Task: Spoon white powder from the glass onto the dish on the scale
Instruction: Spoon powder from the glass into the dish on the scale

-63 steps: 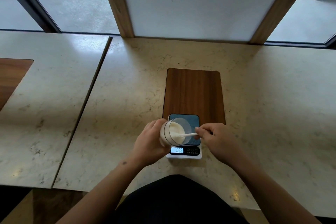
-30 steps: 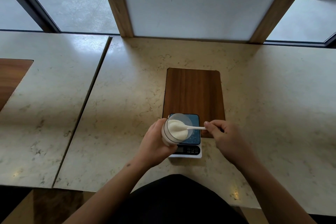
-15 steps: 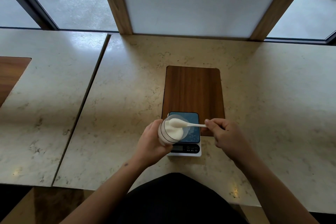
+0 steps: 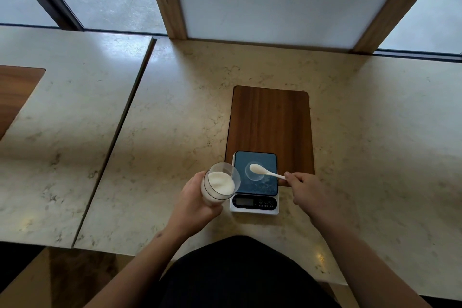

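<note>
Here, spoon (image 4: 265, 172) over dish (image 4: 254, 172), scale (image 4: 255, 181) display unreadable.

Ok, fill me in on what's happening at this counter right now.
A person is weighing out white powder. The left hand holds a clear glass of powder, tilted, just left of the scale. The right hand holds a white spoon by its handle end, with its loaded bowl over the small clear dish on the scale's platform. Whether any powder is already in the dish is hard to tell. The scale's display cannot be read.
</note>
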